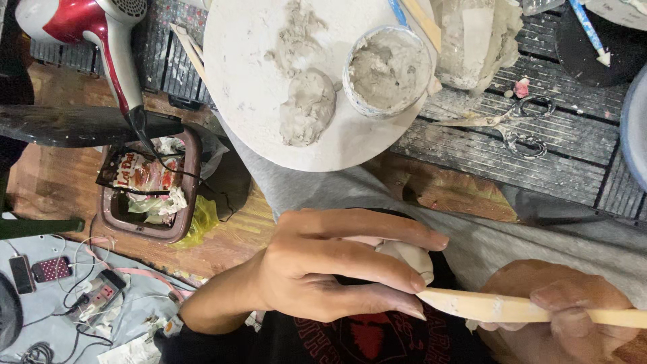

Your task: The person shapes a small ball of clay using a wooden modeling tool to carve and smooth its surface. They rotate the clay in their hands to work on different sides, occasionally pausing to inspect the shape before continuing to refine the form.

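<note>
The head view shows two hands low in the picture. The left hand (323, 269) lies palm down with fingers stretched rightward, its grip closed around one pale clay piece (410, 255), which peeks out between the fingers above the person's lap. The right hand (559, 313) comes in from the lower right, fingers curled shut on one flat wooden modelling tool (512, 309); the tool's pointed tip touches the left fingertips just beside the clay piece.

Higher up, one round white board (249, 87) carries one lump of grey clay (309, 106), a smear of clay above it and one small bowl of wet clay (387, 71). On the slatted dark bench (512, 155) lies one pair of scissors (515, 125). One red and white hairdryer (87, 27) sits at the upper left, and one brown bin (148, 195) full of wrappers stands on the floor. Further sticks, perhaps two, lean near the bowl, partly cut off.
</note>
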